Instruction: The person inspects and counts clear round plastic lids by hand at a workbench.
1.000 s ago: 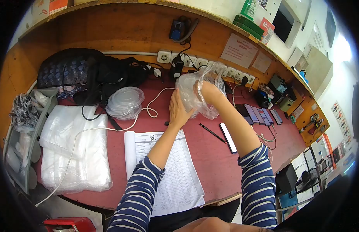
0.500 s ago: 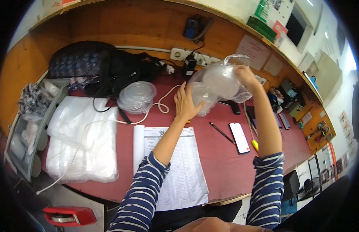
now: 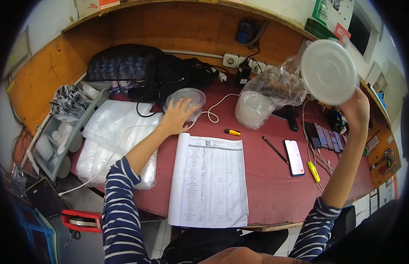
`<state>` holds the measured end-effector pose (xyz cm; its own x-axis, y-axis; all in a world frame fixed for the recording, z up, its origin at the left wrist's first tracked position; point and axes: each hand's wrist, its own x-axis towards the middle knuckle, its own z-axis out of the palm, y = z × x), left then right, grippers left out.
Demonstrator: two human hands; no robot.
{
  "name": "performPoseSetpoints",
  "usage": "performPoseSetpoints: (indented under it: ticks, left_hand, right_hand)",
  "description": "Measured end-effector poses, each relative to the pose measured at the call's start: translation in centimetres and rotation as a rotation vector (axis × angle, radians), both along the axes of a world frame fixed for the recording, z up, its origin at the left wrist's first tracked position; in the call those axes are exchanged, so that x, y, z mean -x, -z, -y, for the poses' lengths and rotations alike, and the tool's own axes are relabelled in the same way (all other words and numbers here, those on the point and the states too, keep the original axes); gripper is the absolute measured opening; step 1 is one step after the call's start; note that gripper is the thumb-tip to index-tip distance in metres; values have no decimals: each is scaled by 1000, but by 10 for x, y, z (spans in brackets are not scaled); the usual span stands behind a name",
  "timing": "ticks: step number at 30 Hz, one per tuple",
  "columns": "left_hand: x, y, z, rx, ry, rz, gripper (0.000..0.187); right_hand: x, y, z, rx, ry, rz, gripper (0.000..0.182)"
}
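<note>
My right hand is raised at the right, fingers closed on the edge of a round translucent plastic food container, its flat round face turned toward me. At the left, my left hand lies with spread fingers on a stack of clear round plastic lids. Between the hands, a clear plastic bag stands on the table with more round containers inside it. The bag's mouth reaches up beside the held container.
A printed list lies at the front. Around it are a marker, a pencil, a lit phone and a yellow highlighter. Folded plastic bags, a grey bin and a black backpack occupy the left side.
My right hand has drawn a container out of the bag and lifted it up to the right. My left hand has left the bag and moved left onto the lids. The view has shifted.
</note>
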<state>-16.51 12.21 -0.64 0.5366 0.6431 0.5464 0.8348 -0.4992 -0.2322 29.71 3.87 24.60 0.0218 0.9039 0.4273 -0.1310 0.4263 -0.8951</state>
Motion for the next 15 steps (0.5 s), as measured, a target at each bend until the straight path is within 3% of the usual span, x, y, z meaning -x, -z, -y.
performPoseSetpoints:
  ticks: [2,3,6,8,10,13,15]
  left_hand:
    - [-5,2,-5,-26,-85,-56,78]
    - [-9,3,-8,-47,-165,-107,73]
    - [-16,15,-31,-203,-260,-199,60]
    - [-21,19,-41,-218,-282,-190,56]
    - [-25,22,-48,-233,-303,-182,51]
    - [-25,22,-57,-293,-281,-110,46]
    - [-22,14,-68,-250,-315,176,45]
  right_hand:
    - [11,16,33,16,-167,-216,37]
    - [8,32,43,2,-254,-182,37]
    - [21,82,73,7,-211,-153,36]
    - [46,109,93,196,-274,-337,36]
    - [58,137,107,265,-219,-293,35]
    - [66,168,115,382,-223,-348,35]
    - [57,191,113,414,-179,-356,36]
